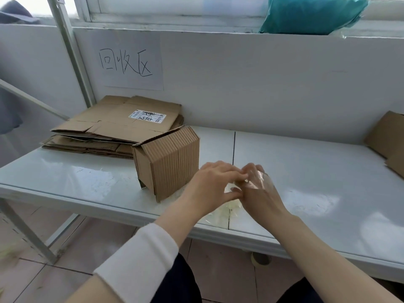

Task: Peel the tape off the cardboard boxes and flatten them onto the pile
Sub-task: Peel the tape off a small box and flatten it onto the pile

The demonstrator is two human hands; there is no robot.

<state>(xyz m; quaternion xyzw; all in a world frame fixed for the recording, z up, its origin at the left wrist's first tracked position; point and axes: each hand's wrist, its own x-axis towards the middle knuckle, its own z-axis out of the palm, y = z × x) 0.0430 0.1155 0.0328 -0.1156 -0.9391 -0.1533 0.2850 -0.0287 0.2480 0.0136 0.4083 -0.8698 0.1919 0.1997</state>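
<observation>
A small corrugated cardboard box [170,162] stands on the white table [306,171], with one end flap hanging open on its left. Behind it, at the back left, lies the pile of flattened boxes [115,125] with a shipping label on top. Just right of the box, my left hand [214,184] and my right hand [260,191] meet above the table. A strip of clear tape [260,181] clings across the back of my right hand, and my left fingers pinch its end. Crumpled clear tape [227,209] lies on the table beneath my hands.
More brown cardboard [389,138] leans at the table's far right edge. A paper sign with handwritten characters [129,64] hangs on the white wall. A teal cushion [312,14] sits on the windowsill. A metal frame post [72,53] rises at the back left.
</observation>
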